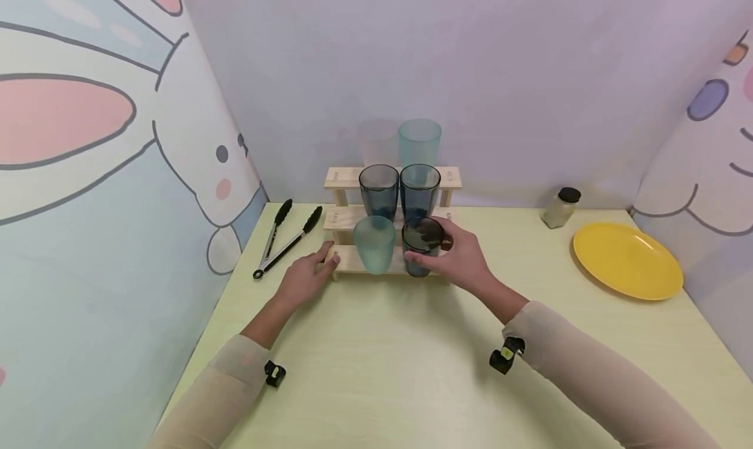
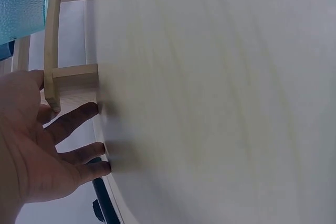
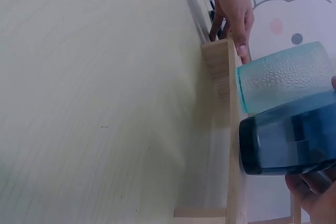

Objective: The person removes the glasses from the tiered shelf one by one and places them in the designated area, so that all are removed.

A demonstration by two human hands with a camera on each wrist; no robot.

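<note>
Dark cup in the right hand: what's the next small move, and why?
Probably loosen the right hand's grip on the dark cup, then draw the hand back. The cup is roughly upright, its base seemingly on the lowest step beside the teal cup, while the left hand holds that end of the rack.

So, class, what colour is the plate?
The plate is yellow; it shows best in the head view.

Tiny marks (image 1: 336,176) sit on the ends of the top step of the wooden rack (image 1: 348,259), too small to read. No words can be read.
</note>
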